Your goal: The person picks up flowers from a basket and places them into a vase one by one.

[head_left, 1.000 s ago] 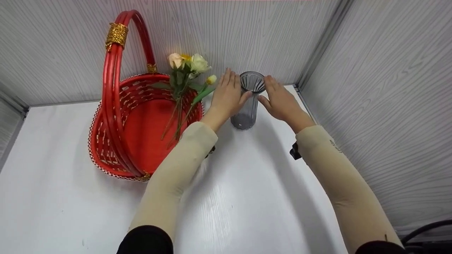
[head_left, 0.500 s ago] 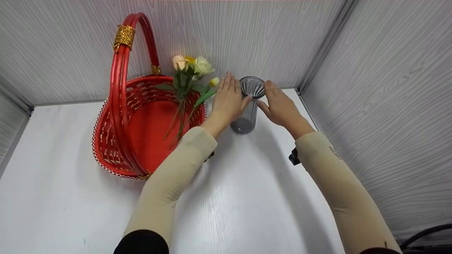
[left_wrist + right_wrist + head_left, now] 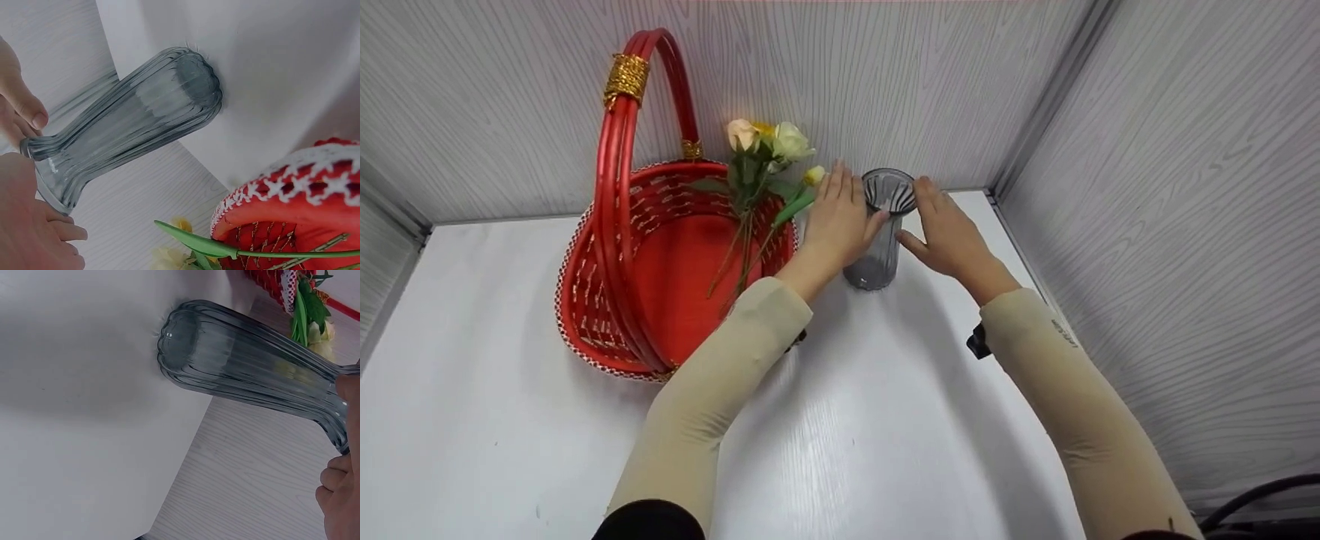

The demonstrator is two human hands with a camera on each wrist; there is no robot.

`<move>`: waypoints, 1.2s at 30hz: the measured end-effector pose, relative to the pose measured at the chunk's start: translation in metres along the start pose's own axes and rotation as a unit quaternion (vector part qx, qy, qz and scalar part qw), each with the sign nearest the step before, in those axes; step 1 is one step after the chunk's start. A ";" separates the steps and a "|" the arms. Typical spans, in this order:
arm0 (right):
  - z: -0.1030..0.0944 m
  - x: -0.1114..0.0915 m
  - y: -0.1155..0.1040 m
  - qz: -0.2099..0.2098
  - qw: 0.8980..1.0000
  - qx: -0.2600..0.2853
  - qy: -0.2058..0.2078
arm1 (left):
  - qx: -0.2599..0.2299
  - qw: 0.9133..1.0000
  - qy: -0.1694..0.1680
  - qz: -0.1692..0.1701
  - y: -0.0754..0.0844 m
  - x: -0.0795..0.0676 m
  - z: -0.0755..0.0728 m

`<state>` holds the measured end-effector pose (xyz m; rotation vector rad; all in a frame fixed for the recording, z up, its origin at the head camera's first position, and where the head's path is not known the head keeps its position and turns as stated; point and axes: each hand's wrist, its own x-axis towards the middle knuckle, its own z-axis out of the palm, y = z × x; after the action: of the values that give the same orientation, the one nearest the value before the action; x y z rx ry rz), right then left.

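A ribbed, grey-tinted glass vase (image 3: 872,255) stands upright on the white table, its flared rim at the top. On the left of that rim, my left hand (image 3: 840,225) lies with straight fingers and the thumb along the near side. From the other side my right hand (image 3: 955,236) meets the rim, fingers also extended. The left wrist view shows the vase (image 3: 135,107) whole, with fingertips right at its mouth. In the right wrist view the vase's base (image 3: 179,343) rests on the table, and a hand (image 3: 346,484) is at the rim.
Left of the vase sits a red woven basket (image 3: 682,292) with a tall arched handle (image 3: 613,172). Artificial flowers (image 3: 791,142) lean over its far edge, close beside my left hand. Wood-grain panels (image 3: 937,82) stand behind and to the right of the table (image 3: 840,450).
The vase has shifted slightly left and nearer to me, with both hands moving along at its rim. The whole view swung a little earlier on; the basket and flowers stay put.
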<state>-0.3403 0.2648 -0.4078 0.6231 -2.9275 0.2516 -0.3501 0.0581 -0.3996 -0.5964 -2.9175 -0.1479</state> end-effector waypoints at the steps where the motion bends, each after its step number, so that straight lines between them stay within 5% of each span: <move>1: 0.001 0.000 -0.001 0.001 1.000 -0.001 -0.001 | -0.003 1.000 0.003 0.000 0.000 -0.001 0.000; 36: 0.014 -0.017 -0.028 -0.038 0.997 -0.006 0.061 | -0.064 0.997 0.046 0.002 -0.011 -0.043 0.001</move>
<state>-0.3151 0.2433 -0.4209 0.6899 -2.7808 0.2535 -0.3159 0.0319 -0.4088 -0.5977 -2.8333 -0.3538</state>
